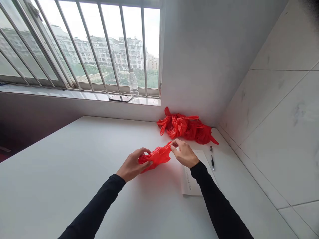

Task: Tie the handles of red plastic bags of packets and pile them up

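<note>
Now a red plastic bag (159, 156), opposite ends in left hand (134, 163) and right hand (183, 154).

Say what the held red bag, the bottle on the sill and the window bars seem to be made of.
Red bag: thin, glossy plastic film, judging by its crinkles and slight translucency.
Bottle: clear, shiny, probably plastic; its ridged sides suggest that, and the background shows through.
Window bars: likely metal, from their smooth grey sheen; whether bare or coated, I can't tell.
</note>
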`<state>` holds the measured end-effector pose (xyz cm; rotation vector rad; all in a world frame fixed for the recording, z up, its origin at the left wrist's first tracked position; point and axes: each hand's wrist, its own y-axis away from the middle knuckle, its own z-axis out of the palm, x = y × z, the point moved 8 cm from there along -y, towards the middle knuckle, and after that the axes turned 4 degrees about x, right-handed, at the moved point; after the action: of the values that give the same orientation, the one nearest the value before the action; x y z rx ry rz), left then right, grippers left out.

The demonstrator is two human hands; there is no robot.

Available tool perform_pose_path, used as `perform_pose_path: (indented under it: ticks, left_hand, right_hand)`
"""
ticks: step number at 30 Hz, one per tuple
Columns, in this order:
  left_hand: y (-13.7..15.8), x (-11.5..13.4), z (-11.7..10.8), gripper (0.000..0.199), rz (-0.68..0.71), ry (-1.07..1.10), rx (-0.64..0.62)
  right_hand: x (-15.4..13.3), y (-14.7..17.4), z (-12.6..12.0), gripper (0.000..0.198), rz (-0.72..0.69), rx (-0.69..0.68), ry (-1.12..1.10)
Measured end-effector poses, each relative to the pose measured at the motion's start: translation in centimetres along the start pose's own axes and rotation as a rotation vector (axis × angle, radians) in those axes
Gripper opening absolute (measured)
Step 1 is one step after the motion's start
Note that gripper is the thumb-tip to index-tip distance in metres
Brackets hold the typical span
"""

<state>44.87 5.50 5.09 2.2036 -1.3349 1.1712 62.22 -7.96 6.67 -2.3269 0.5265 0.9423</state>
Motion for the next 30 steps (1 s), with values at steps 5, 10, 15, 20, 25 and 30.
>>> perform_pose_path:
  ticks: [5,10,15,20,25,30]
  left_hand:
    - [0.2,0.7,-0.3,0.04,0.017,0.026,-0.016]
    - [-0.2,-0.3,-1.3,0.031,0.028,0.02,0.02]
    - [-0.7,-1.9,-4.4,0.035,-0.021,0.014,0.278]
    - [-0.3,0.2,-2.9,0.038,0.079,-0.02,0.25]
    - [-0.5,0.1,-2.7,0.029,0.089,-0.033,0.334]
    - [-0.4,-1.7,-6.1,0.033,0.024,0.002,0.592]
  right_hand:
    - [-2.6,0.7,2.2,0.029,-0.091,-0.11,-0.098]
    - [-1.2,0.5,1.9,0.012,-0.031,-0.141,-0.046]
    - [1.7,0.0,-1.9,0.014,0.076,-0.012,-0.006]
    - [-0.5,0.6,0.4,0.04,0.012,-0.127,-0.108]
    - [-0.9,0.6,2.0,0.018,0.038,-0.158,-0.123]
    - [1.5,-0.4,-0.9,0.017,0.142,0.074,-0.184]
